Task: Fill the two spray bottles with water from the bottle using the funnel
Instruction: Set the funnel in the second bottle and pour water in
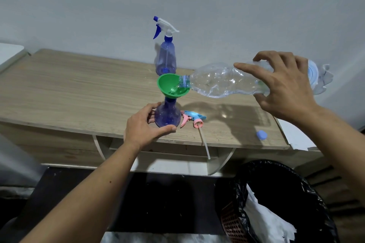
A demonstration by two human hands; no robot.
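An open purple spray bottle [167,114] stands near the front edge of the wooden table [79,87], with a green funnel [169,87] seated in its neck. My left hand [144,124] grips that bottle's base. My right hand [284,87] holds a clear plastic water bottle [221,83] tipped on its side, mouth over the funnel's rim, water running in. A second purple spray bottle [165,55] with a blue-and-white trigger head stands behind, by the wall. A pink-and-blue trigger head [194,119] with its dip tube lies on the table beside the open bottle.
A small blue cap [261,135] lies near the table's front right corner. A bin lined with a black bag [276,201], holding white paper, stands on the floor at lower right. A grey wall runs right behind the table.
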